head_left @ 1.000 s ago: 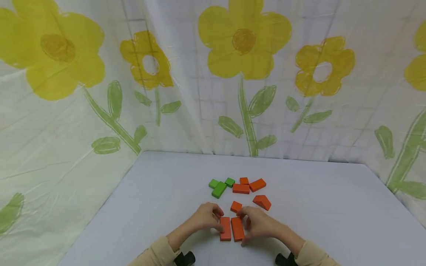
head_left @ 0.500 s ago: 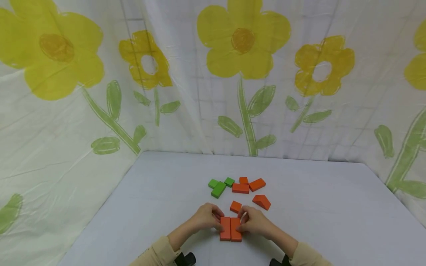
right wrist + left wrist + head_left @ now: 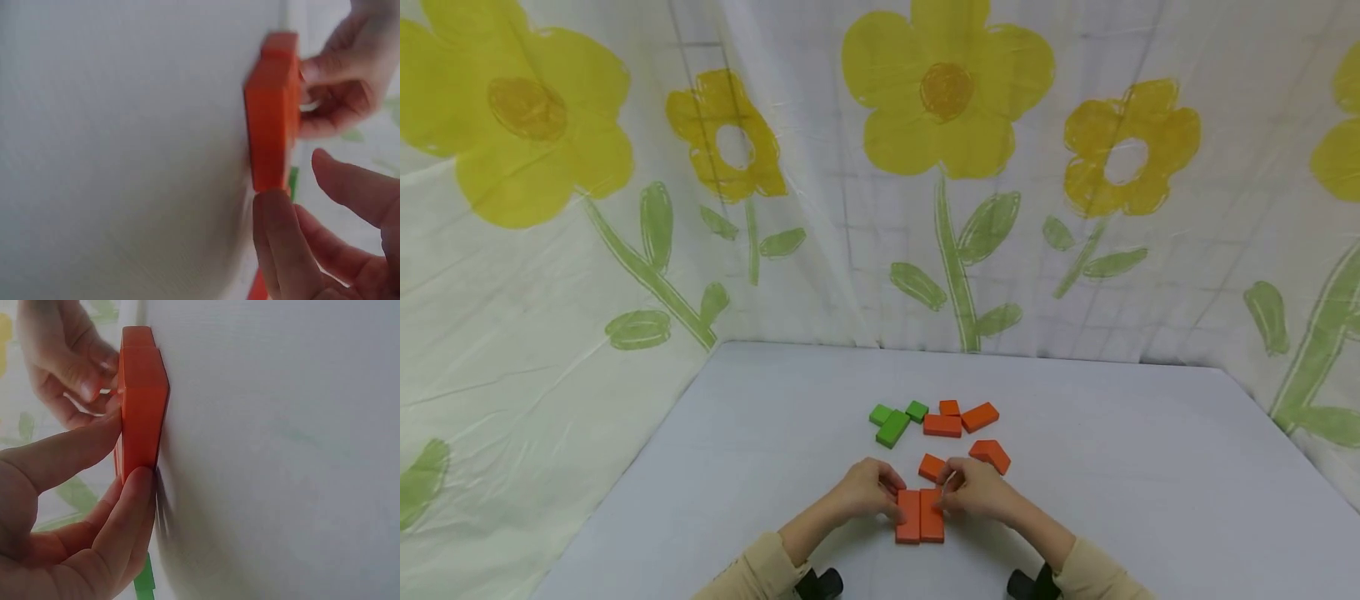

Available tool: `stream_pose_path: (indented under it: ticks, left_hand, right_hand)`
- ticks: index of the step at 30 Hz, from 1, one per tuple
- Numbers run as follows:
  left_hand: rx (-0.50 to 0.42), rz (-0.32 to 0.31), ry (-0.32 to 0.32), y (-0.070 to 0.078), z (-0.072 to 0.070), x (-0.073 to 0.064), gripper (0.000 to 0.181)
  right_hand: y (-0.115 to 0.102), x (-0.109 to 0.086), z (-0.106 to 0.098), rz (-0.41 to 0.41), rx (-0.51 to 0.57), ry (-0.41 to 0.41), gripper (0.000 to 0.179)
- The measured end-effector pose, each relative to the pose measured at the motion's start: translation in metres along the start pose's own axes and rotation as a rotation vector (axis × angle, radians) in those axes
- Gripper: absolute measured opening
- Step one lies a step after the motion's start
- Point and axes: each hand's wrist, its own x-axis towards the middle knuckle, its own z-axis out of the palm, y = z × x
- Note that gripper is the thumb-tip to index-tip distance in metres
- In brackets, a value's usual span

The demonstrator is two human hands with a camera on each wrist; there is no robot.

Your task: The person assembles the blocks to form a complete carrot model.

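Note:
Two red-orange rectangular building blocks lie flat side by side near the table's front, their long edges together: the left block (image 3: 908, 529) and the right block (image 3: 932, 529). My left hand (image 3: 865, 489) pinches the left block, thumb on its top and fingers at its far end. My right hand (image 3: 981, 490) is at the right block; in the right wrist view its fingertips (image 3: 275, 203) meet the far end while the thumb stands off the block. Just beyond them lies a small orange square block (image 3: 931, 467), partly overlapped by the right fingers.
An orange roof-shaped piece (image 3: 991, 455) lies behind the right hand. Farther back are an orange oblong block (image 3: 942, 426), a tilted orange block (image 3: 981, 417), a small orange block (image 3: 949, 407) and several green blocks (image 3: 892, 428). A flowered curtain (image 3: 820, 292) hangs behind the white table (image 3: 1112, 467).
The right block has moved left and straightened, closing the gap to the left block. My right hand moved left with it, then its thumb came off. The left hand stays put.

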Motion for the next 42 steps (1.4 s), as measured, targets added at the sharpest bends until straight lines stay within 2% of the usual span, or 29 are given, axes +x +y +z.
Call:
stream_pose_path:
  ticks: [5, 8, 10, 16, 19, 22, 24, 26, 31, 34, 39, 42]
  left_hand:
    - [0.051, -0.007, -0.012, 0.002, 0.0, 0.003, 0.024]
    - [0.08, -0.013, -0.02, 0.003, -0.001, 0.005, 0.023]
    - [0.1, -0.022, -0.025, 0.004, -0.001, 0.006, 0.023]
    - [0.134, -0.054, -0.037, 0.008, -0.002, 0.008, 0.023]
    - [0.137, -0.056, -0.037, 0.009, -0.002, 0.008, 0.024]
    - [0.135, -0.056, -0.037, 0.01, -0.002, 0.008, 0.024]
    - [0.132, -0.057, -0.038, 0.01, -0.002, 0.008, 0.024]
    - [0.13, -0.061, -0.038, 0.01, -0.002, 0.009, 0.023]
    - [0.14, -0.061, -0.033, 0.01, -0.001, 0.009, 0.023]
    - [0.147, -0.06, -0.032, 0.009, -0.001, 0.009, 0.024]
    - [0.141, -0.065, -0.029, 0.008, -0.001, 0.01, 0.024]
    - [0.134, -0.062, -0.029, 0.009, -0.001, 0.011, 0.023]
  right_hand:
    - [0.003, 0.016, -0.02, -0.094, -0.116, 0.172, 0.015]
    - [0.007, 0.027, -0.028, -0.119, -0.2, 0.241, 0.021]
    - [0.009, 0.034, -0.031, -0.137, -0.258, 0.228, 0.028]
    - [0.015, 0.043, -0.029, -0.15, -0.471, 0.065, 0.045]
    - [0.012, 0.041, -0.025, -0.181, -0.591, 0.095, 0.039]
    - [0.006, 0.039, -0.024, -0.19, -0.647, 0.16, 0.017]
    - [0.003, 0.038, -0.025, -0.189, -0.646, 0.171, 0.011]
    - [0.001, 0.037, -0.029, -0.187, -0.617, 0.137, 0.015]
    - [0.001, 0.039, -0.036, -0.15, -0.524, -0.028, 0.051]
    - [0.004, 0.043, -0.037, -0.111, -0.515, -0.089, 0.061]
    - [0.008, 0.051, -0.036, -0.088, -0.554, -0.118, 0.06]
    - [0.008, 0.051, -0.038, -0.1, -0.539, -0.08, 0.055]
